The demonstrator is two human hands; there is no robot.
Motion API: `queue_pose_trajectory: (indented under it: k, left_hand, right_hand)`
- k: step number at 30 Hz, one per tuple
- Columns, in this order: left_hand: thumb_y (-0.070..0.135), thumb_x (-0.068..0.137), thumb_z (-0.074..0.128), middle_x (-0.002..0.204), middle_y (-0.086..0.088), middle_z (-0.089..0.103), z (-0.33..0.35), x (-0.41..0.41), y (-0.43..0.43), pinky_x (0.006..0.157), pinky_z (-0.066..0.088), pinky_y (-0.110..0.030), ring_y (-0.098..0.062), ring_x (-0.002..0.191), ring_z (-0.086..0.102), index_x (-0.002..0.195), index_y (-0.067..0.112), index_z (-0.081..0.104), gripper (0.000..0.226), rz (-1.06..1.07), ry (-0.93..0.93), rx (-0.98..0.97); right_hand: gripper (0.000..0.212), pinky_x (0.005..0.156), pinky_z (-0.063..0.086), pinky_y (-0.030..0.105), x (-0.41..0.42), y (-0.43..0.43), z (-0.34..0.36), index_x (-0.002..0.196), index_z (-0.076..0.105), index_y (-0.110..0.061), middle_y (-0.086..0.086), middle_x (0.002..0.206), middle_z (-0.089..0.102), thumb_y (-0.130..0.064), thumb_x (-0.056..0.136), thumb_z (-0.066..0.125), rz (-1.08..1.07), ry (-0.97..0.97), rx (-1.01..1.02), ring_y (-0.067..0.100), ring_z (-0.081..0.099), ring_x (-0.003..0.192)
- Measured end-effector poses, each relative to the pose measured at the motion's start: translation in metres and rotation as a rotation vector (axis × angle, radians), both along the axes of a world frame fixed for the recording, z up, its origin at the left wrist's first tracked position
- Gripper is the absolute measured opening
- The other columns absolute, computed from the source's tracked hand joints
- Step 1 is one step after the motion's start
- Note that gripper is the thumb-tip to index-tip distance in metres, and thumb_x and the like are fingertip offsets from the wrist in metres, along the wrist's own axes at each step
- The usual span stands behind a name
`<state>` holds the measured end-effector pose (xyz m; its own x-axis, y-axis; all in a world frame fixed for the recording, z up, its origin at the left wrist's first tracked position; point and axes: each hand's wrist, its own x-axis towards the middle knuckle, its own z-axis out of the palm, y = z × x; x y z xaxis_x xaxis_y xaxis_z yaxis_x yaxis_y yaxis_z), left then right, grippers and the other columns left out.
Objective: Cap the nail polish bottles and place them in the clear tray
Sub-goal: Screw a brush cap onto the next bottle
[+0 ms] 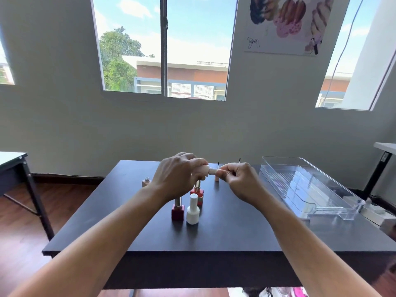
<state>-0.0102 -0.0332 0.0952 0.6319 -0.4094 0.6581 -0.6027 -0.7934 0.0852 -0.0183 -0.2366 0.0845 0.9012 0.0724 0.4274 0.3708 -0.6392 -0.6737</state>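
Above the dark table (235, 232), my left hand (177, 176) grips a pale pink nail polish bottle (204, 170) held sideways. My right hand (240, 181) pinches its pink cap (213, 171) at the bottle's neck. Below stand a dark red bottle (177, 212) with a gold cap, a capped white bottle (193, 210) and a red bottle (198, 195). An uncapped beige bottle (146, 182) sits at the far left. A pink cap (217, 175) stands with its brush up behind my hands; another brush tip (239, 160) shows further right. The clear tray (308, 189) lies at the right with nothing in it.
A second table (12, 166) stands at the left and another table edge (385, 146) at the far right. Wooden floor surrounds the table. Windows and a poster are on the wall behind.
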Motion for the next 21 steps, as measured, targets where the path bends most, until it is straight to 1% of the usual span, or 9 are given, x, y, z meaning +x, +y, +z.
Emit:
queue_pose_trajectory:
  k: [3,6,8,10,11,13,15,18,21]
  left_hand:
    - [0.049,0.078,0.072,0.096,0.016,0.062,0.002,0.007,0.008,0.066,0.048,-0.025,-0.008,0.085,0.062,0.097,0.042,0.072,0.020,0.008,0.183,-0.161]
    - [0.060,0.069,0.072,0.092,0.015,0.057,0.000,0.017,0.019,0.069,0.052,-0.029,-0.003,0.077,0.059,0.089,0.046,0.072,0.024,0.018,0.319,-0.225]
    - [0.059,0.066,0.072,0.084,0.014,0.061,-0.004,0.022,0.028,0.070,0.054,-0.034,-0.002,0.073,0.059,0.086,0.046,0.071,0.024,0.023,0.394,-0.299]
    - [0.057,0.063,0.073,0.077,0.018,0.067,-0.009,0.026,0.037,0.067,0.054,-0.034,0.000,0.069,0.059,0.083,0.046,0.071,0.023,0.054,0.468,-0.353]
    - [0.055,0.063,0.075,0.074,0.021,0.069,-0.012,0.027,0.041,0.062,0.055,-0.033,0.002,0.066,0.060,0.083,0.044,0.072,0.023,0.061,0.503,-0.380]
    - [0.048,0.066,0.078,0.071,0.023,0.072,-0.018,0.029,0.047,0.045,0.054,-0.027,0.005,0.058,0.060,0.082,0.036,0.072,0.021,0.035,0.589,-0.462]
    - [0.041,0.070,0.079,0.071,0.017,0.075,-0.025,0.030,0.052,0.040,0.050,-0.023,0.005,0.055,0.062,0.081,0.028,0.071,0.019,0.016,0.666,-0.524]
    - [0.036,0.072,0.081,0.071,0.011,0.076,-0.036,0.032,0.055,0.042,0.051,-0.022,0.001,0.058,0.065,0.080,0.023,0.072,0.017,0.039,0.737,-0.543]
    - [0.031,0.072,0.081,0.068,0.011,0.074,-0.047,0.032,0.055,0.043,0.053,-0.023,-0.001,0.058,0.067,0.082,0.022,0.073,0.016,0.065,0.781,-0.532]
  right_hand:
    - [0.008,0.047,0.034,0.013,0.004,0.006,0.001,0.085,0.073,-0.023,-0.012,0.051,0.047,-0.028,0.088,0.068,0.025,-0.023,0.065,0.002,0.040,0.045]
    - [0.015,0.054,0.036,0.010,0.011,0.009,0.003,0.100,0.071,-0.020,-0.019,0.050,0.052,-0.028,0.087,0.070,0.063,-0.037,0.151,-0.002,0.046,0.048]
    - [0.019,0.056,0.037,0.015,0.017,0.006,0.004,0.103,0.069,-0.020,-0.017,0.048,0.048,-0.031,0.088,0.069,0.079,-0.023,0.218,0.000,0.043,0.045]
    - [0.010,0.052,0.038,0.014,0.025,0.000,0.001,0.096,0.069,-0.024,-0.016,0.046,0.049,-0.032,0.089,0.068,0.079,-0.003,0.243,0.000,0.043,0.044]
    - [0.005,0.051,0.038,0.015,0.030,-0.003,-0.003,0.090,0.069,-0.025,-0.016,0.046,0.050,-0.030,0.089,0.067,0.054,0.007,0.238,0.000,0.043,0.043]
    - [0.007,0.052,0.040,0.023,0.041,-0.011,-0.013,0.082,0.069,-0.025,-0.015,0.046,0.051,-0.025,0.088,0.066,-0.035,0.038,0.220,0.000,0.045,0.043]
    - [0.010,0.050,0.043,0.028,0.051,-0.016,-0.024,0.079,0.068,-0.023,-0.012,0.052,0.056,-0.019,0.087,0.065,-0.119,0.083,0.196,0.004,0.050,0.046]
    - [0.006,0.048,0.054,0.031,0.063,-0.019,-0.038,0.086,0.069,-0.014,-0.003,0.066,0.064,-0.017,0.084,0.065,-0.195,0.155,0.175,0.012,0.059,0.052]
    - [0.021,0.062,0.062,0.041,0.076,-0.015,-0.048,0.099,0.069,-0.008,0.003,0.082,0.069,-0.020,0.082,0.068,-0.241,0.208,0.137,0.021,0.069,0.068]
